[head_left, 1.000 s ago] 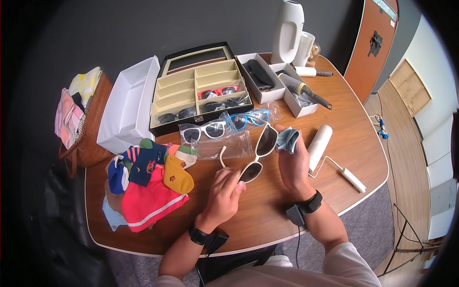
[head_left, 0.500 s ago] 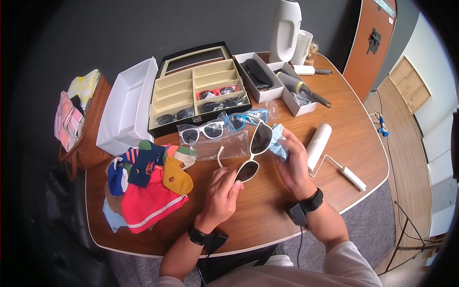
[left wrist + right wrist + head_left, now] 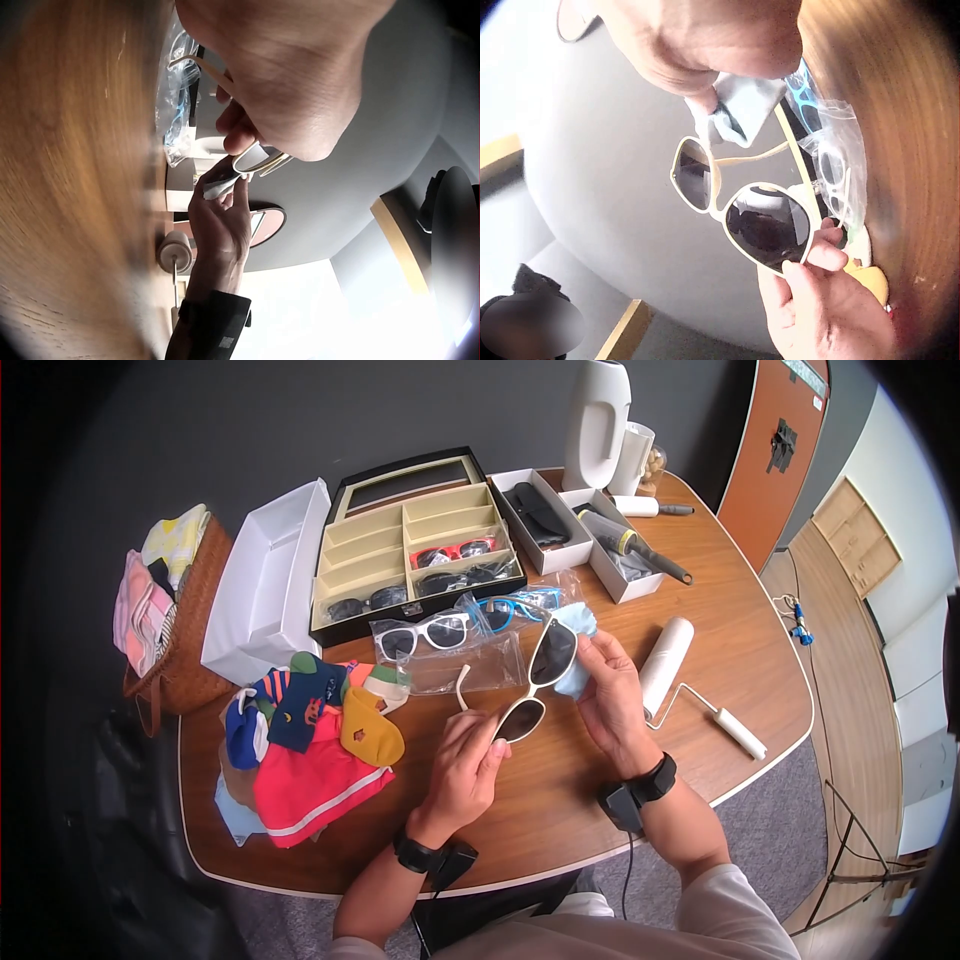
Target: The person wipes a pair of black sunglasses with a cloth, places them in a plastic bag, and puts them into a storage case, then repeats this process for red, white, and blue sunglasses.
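Note:
My left hand point(image 3: 462, 768) pinches a pair of cream-framed sunglasses point(image 3: 553, 655) by the rim of the nearer dark lens, holding them above the table with the temples unfolded. At the farther lens, my right hand point(image 3: 612, 700) grips a light blue cloth point(image 3: 574, 620), part of which lies behind that lens. In the right wrist view, the folded cloth point(image 3: 750, 105) hangs from the right fingers beside the far lens, and the left thumb presses the near rim. The left wrist view shows the right hand point(image 3: 221, 229) with the cloth close to the frame; the left hand hides most of the glasses.
Bagged white sunglasses point(image 3: 430, 632) and blue sunglasses point(image 3: 515, 610) lie beyond the hands, before a compartmented display case point(image 3: 370, 545). Colourful socks point(image 3: 320, 750) are piled at left. A white roll point(image 3: 668, 665) and small roller point(image 3: 740, 735) lie at right. Open white boxes point(image 3: 270, 580) stand behind.
The right hand has opened out the bunched cloth and brought it behind the farther lens. The sunglasses have shifted slightly left and down, then tilted a little; the left hand keeps its hold.

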A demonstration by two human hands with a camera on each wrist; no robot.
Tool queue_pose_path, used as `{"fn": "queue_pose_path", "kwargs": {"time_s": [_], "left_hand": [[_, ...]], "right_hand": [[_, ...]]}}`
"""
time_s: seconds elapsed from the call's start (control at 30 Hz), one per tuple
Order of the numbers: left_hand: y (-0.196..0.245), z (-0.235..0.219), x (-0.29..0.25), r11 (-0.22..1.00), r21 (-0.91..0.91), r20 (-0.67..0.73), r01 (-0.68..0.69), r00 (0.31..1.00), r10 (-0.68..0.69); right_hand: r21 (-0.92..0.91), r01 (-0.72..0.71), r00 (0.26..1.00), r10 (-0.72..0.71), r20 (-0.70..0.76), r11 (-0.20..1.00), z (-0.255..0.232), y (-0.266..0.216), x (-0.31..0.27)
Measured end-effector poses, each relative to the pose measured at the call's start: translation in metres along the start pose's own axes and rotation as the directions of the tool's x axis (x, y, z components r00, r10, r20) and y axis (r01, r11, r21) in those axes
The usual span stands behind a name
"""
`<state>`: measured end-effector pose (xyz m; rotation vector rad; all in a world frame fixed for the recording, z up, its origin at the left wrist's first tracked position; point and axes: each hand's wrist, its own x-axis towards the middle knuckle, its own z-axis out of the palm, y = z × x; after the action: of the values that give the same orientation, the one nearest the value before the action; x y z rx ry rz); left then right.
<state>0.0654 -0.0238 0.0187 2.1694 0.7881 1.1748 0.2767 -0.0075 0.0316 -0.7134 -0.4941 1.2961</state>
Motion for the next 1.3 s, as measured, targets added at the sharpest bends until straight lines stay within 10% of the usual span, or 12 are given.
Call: {"fn": "queue_pose_path", "kwargs": {"time_s": [0.23, 0.47, 1.3], "left_hand": [[-0.003, -0.001, 0.0, 1.0, -0.01, 0.09, -0.008, 0.996, 0.009], [-0.002, -0.001, 0.001, 0.999, 0.017, 0.09, -0.044, 0.995, 0.042], [0.0, 0.0, 0.001, 0.995, 0.071, 0.039, -0.064, 0.997, 0.062]], "right_hand": [[0.237, -0.191, 0.977, 0.16, 0.144, 0.952, 0.005, -0.009, -0.005], [0.03, -0.088, 0.912, 0.068, 0.404, 0.996, -0.019, 0.007, 0.0], [0.084, -0.135, 0.947, 0.104, 0.304, 0.987, 0.002, -0.002, -0.004]]}}
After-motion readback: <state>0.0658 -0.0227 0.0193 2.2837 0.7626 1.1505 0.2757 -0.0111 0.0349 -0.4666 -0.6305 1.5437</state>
